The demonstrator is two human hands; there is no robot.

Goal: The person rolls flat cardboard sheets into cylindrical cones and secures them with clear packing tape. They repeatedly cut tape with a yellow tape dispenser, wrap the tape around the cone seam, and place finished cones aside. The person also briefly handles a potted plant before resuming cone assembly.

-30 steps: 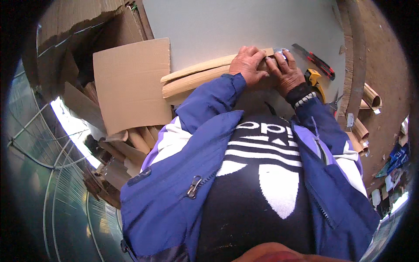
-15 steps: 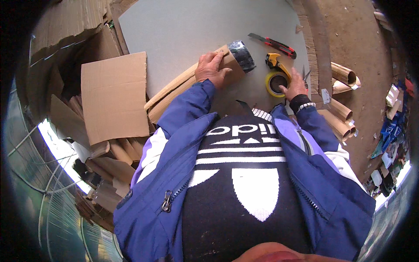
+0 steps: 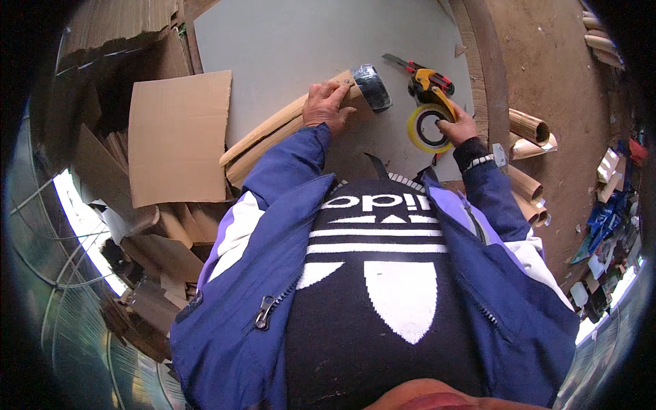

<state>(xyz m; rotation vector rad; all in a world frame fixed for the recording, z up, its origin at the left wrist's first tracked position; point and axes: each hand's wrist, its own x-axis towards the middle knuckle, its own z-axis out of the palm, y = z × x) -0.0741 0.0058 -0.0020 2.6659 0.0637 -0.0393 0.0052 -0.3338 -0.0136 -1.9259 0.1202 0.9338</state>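
A brown cardboard sheet (image 3: 266, 130), curled into a long roll, lies slantwise on the grey tabletop. Out of its far right end sticks a dark, shiny cylinder (image 3: 372, 87). Across the roll near that end my left hand (image 3: 328, 107) holds it, fingers curved over the top and thumb toward the near side. In my right hand (image 3: 462, 127) is a yellow-and-black tape dispenser (image 3: 429, 127), gripped at its right side; its roll of tape faces up. Just behind the dispenser lies a utility knife (image 3: 398, 62) with a red and black handle, partly covered by it.
The grey tabletop (image 3: 287, 41) has a wooden edge on the right. A flat cardboard piece (image 3: 179, 140) lies to the left, over stacked cardboard. Several rolled cardboard tubes (image 3: 527, 124) lie past the right edge. Scraps and blue plastic (image 3: 605, 219) litter the far right.
My right hand has closed on the tape dispenser and lifted or tilted it; its head now overlaps the knife. My left hand stays on the cardboard roll.
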